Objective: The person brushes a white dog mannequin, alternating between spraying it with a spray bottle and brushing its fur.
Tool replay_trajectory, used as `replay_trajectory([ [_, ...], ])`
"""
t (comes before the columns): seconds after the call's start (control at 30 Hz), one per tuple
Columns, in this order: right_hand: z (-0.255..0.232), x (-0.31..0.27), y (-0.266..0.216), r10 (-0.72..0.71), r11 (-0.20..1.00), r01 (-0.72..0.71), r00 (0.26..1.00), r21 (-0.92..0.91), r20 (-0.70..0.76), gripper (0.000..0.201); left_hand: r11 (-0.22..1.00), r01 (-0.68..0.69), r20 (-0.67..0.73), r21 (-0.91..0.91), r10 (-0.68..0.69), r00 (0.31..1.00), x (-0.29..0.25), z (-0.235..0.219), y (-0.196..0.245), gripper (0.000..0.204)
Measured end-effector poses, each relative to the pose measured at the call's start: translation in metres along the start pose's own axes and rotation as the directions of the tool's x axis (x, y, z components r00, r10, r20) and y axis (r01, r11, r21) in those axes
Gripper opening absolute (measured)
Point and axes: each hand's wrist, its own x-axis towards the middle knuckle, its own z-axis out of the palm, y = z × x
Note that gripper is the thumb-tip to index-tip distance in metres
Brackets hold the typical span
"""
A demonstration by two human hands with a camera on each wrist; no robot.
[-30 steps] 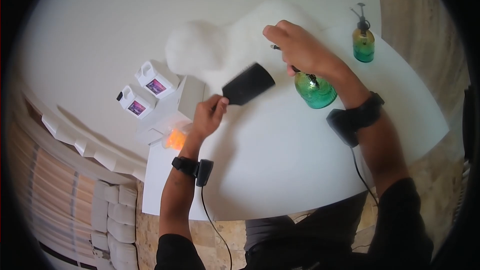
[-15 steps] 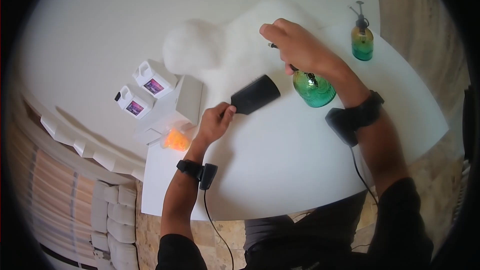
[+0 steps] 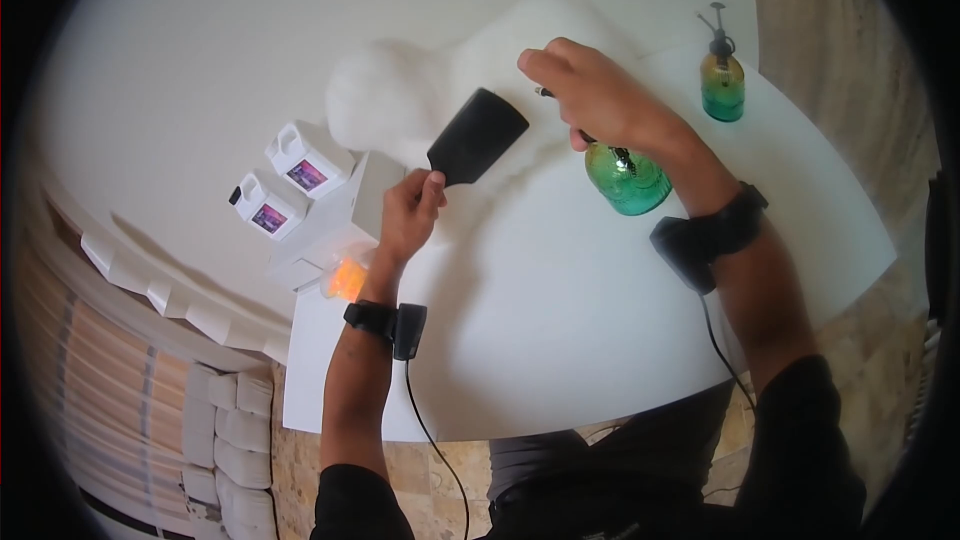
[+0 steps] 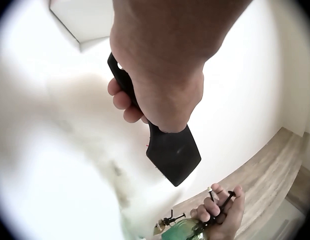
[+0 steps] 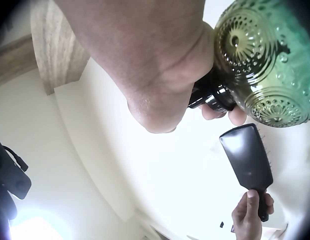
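Observation:
My left hand grips the handle of a black paddle brush, its smooth back facing up in the head view. The brush overlaps the near side of a white fluffy figure with a rounded end, lying on the table. In the right wrist view, bristles show along one edge of the brush. My right hand holds a yellow-to-green glass spray bottle by its neck, fingers wrapped round the black pump top. Embossed round patterns cover the bottle in the right wrist view.
A second spray bottle stands at the right on the white table. Two white jugs with purple labels are at the left, by a white box. A container of orange stuff sits beside my left forearm.
The brush in my left hand first came toward me and slightly right, then moved back away and left over the fluffy figure. My right hand and its bottle stayed nearly still.

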Motion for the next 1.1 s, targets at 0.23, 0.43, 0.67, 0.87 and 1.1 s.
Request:
replay_trajectory([
  [0.23, 0.005, 0.012, 0.009, 0.004, 1.000, -0.004, 0.998, 0.003, 0.069, 0.046, 0.983, -0.021, 0.187, 0.184, -0.014, 0.982, -0.036, 0.013, -0.025, 0.035],
  [0.43, 0.000, 0.006, 0.013, 0.021, 1.000, -0.020, 0.995, -0.007, 0.094, 0.042, 0.996, -0.054, 0.063, 0.066, 0.049, 0.997, -0.016, -0.005, -0.002, 0.036],
  [0.67, 0.002, -0.004, 0.006, -0.009, 1.000, 0.009, 0.998, -0.002, 0.068, 0.034, 0.999, -0.016, -0.006, 0.031, 0.016, 1.000, 0.000, -0.009, 0.006, 0.043],
  [0.87, 0.006, 0.003, -0.002, 0.112, 0.994, -0.111, 0.948, -0.021, 0.298, 0.038, 0.996, 0.062, 0.070, 0.070, -0.067, 0.995, -0.028, 0.002, -0.020, 0.038],
  [1.1, 0.005, -0.002, 0.004, 0.021, 0.999, -0.032, 0.965, 0.040, 0.261, 0.040, 0.994, -0.041, 0.025, 0.096, 0.039, 0.999, -0.009, -0.004, 0.000, 0.042],
])
